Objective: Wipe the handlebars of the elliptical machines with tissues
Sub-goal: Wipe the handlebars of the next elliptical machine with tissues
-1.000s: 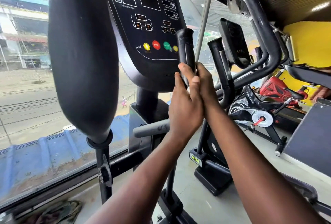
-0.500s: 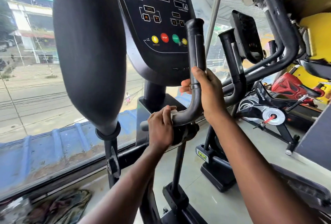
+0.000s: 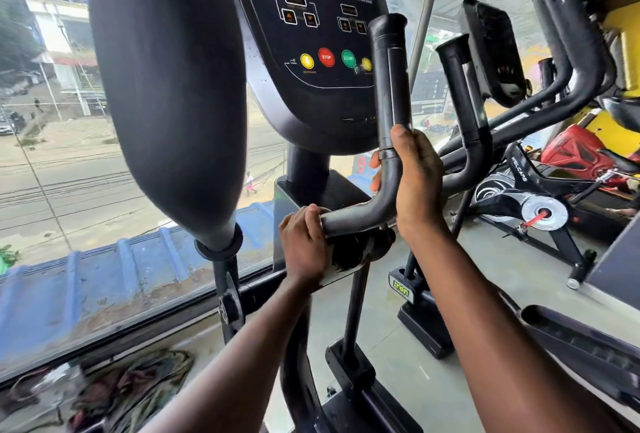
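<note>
The right hand (image 3: 415, 183) is wrapped round the bend of the black, tubular, L-shaped handlebar (image 3: 389, 113), just below its upright grip. The left hand (image 3: 304, 242) is curled round the handlebar's horizontal run, nearer the machine's post; whether it has a tissue in it cannot be told. The wiping step appears under way on the lower section; next the left hand would need to slide along the bar. The handlebar looks matte, with a seam ring, below the black console panel with coloured round buttons (image 3: 325, 51).
</note>
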Tool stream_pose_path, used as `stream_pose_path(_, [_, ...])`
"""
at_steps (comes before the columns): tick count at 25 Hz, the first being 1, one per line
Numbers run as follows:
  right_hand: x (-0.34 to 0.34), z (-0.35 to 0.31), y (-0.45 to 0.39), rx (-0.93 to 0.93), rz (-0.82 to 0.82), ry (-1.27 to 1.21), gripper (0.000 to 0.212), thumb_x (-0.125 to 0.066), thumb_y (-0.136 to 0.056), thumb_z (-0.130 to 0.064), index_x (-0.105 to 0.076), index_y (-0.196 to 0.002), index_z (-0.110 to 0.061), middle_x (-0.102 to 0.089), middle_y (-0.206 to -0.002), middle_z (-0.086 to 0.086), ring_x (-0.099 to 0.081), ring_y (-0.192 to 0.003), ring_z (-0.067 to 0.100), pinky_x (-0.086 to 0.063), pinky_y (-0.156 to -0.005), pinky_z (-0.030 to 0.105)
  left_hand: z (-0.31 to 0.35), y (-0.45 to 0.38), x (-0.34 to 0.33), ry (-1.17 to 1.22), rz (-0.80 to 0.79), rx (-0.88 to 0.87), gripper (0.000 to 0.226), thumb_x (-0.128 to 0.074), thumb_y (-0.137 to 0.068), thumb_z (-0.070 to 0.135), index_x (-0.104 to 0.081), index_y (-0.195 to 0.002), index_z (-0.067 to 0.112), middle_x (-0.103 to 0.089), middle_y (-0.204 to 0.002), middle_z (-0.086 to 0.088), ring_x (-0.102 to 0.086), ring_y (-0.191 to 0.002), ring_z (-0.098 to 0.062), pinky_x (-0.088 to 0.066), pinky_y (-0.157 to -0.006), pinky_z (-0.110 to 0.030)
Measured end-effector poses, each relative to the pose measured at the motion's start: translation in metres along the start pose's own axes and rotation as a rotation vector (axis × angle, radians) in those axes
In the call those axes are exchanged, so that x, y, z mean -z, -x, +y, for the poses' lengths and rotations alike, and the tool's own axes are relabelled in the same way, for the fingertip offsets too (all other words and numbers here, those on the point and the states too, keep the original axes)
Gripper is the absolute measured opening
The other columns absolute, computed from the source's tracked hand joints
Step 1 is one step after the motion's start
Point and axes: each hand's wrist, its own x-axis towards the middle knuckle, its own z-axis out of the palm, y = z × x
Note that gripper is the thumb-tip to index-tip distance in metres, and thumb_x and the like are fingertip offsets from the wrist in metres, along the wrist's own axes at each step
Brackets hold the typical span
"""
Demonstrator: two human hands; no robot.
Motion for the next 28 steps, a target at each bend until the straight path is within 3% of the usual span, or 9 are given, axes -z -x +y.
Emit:
stream_pose_path(2, [0.001, 0.006, 0.003, 0.025, -0.006, -0.036, 0.017, -0.063, -0.083, -0.033, -0.055, -0.08, -0.018, -0.059, -0.059, 0.0, -0.046, -0.04, 0.015, -0.039, -0.043, 0.021, 0.008, -0.001, -0.002, 0.014, -0.04, 0.082, 0.05, -0.026, -0.096, 0.042, -0.063, -0.075, 0.015, -0.065, -0.074, -0.002, -0.059, -0.074, -0.025, -0.049, -0.073, -0.045])
stream_pose_path(6, [0.001, 0.021, 0.011, -0.028, -0.078, -0.159, 0.018, -0.066, -0.076, -0.036, -0.056, -0.073, -0.021, -0.046, -0.05, 0.006, -0.04, -0.039, 0.02, -0.036, -0.047, 0.028, 0.062, 0.017, -0.011, 0.089, -0.011, -0.186, 0.036, -0.026, -0.101, 0.03, -0.044, -0.07, 0.025, -0.045, -0.069, 0.011, -0.047, -0.066, -0.017, -0.041, -0.068, -0.039])
stream_pose_path(8, [0.001, 0.022, 0.013, 0.004, -0.035, -0.129, 0.021, -0.065, -0.077, -0.036, -0.055, -0.074, -0.018, -0.045, -0.049, 0.006, -0.04, -0.039, 0.021, -0.037, -0.046, 0.027, 0.052, 0.016, -0.012, 0.068, -0.008, -0.234, 0.039, -0.023, -0.1, 0.026, -0.051, -0.074, 0.023, -0.049, -0.071, 0.01, -0.049, -0.068, -0.016, -0.043, -0.072, -0.041])
stream_pose_path(14, [-0.007, 0.023, 0.015, 0.043, 0.066, -0.123, 0.028, -0.063, -0.074, -0.038, -0.052, -0.076, -0.012, -0.044, -0.043, 0.0, -0.039, -0.036, 0.018, -0.038, -0.043, 0.025, 0.004, -0.003, 0.004, -0.068, -0.034, 0.004, 0.053, -0.022, -0.098, 0.038, -0.068, -0.082, 0.017, -0.068, -0.079, 0.0, -0.062, -0.078, -0.022, -0.049, -0.081, -0.047])
stream_pose_path(17, [-0.006, 0.025, 0.015, 0.031, 0.061, -0.154, 0.025, -0.064, -0.075, -0.037, -0.052, -0.075, -0.014, -0.044, -0.044, 0.004, -0.038, -0.037, 0.021, -0.037, -0.044, 0.027, 0.052, 0.018, -0.004, -0.014, -0.061, -0.215, 0.041, -0.026, -0.1, 0.027, -0.062, -0.085, 0.017, -0.057, -0.082, 0.01, -0.055, -0.08, -0.013, -0.045, -0.083, -0.04])
stream_pose_path(20, [-0.005, 0.028, 0.015, 0.024, 0.063, -0.148, 0.021, -0.063, -0.077, -0.037, -0.053, -0.072, -0.019, -0.044, -0.045, 0.004, -0.038, -0.038, 0.021, -0.036, -0.046, 0.029, 0.056, 0.024, -0.011, 0.059, -0.028, -0.29, 0.039, -0.024, -0.1, 0.023, -0.061, -0.09, 0.016, -0.059, -0.087, 0.007, -0.054, -0.084, -0.014, -0.041, -0.087, -0.038])
stream_pose_path(22, [-0.005, 0.029, 0.014, 0.035, 0.07, -0.136, 0.021, -0.063, -0.076, -0.039, -0.053, -0.073, -0.02, -0.043, -0.044, 0.002, -0.038, -0.038, 0.02, -0.037, -0.047, 0.028, 0.017, 0.014, -0.007, -0.011, 0.01, -0.211, 0.041, -0.025, -0.097, 0.025, -0.065, -0.092, 0.016, -0.065, -0.088, 0.002, -0.056, -0.086, -0.014, -0.044, -0.088, -0.043])
stream_pose_path(26, [-0.007, 0.027, 0.014, 0.056, 0.077, -0.114, 0.022, -0.061, -0.078, -0.039, -0.052, -0.072, -0.02, -0.042, -0.044, 0.003, -0.038, -0.036, 0.021, -0.035, -0.047, 0.028, -0.045, -0.012, 0.011, -0.052, -0.043, 0.227, 0.057, -0.019, -0.093, 0.041, -0.07, -0.093, 0.015, -0.068, -0.092, -0.006, -0.061, -0.091, -0.028, -0.048, -0.085, -0.044])
stream_pose_path(28, [-0.007, 0.027, 0.014, 0.058, 0.08, -0.119, 0.021, -0.061, -0.078, -0.039, -0.052, -0.072, -0.021, -0.042, -0.044, 0.002, -0.038, -0.036, 0.02, -0.035, -0.047, 0.028, -0.03, -0.01, 0.008, -0.036, -0.055, 0.192, 0.045, -0.027, -0.096, 0.032, -0.07, -0.089, 0.019, -0.064, -0.089, 0.002, -0.059, -0.087, -0.022, -0.047, -0.085, -0.042])
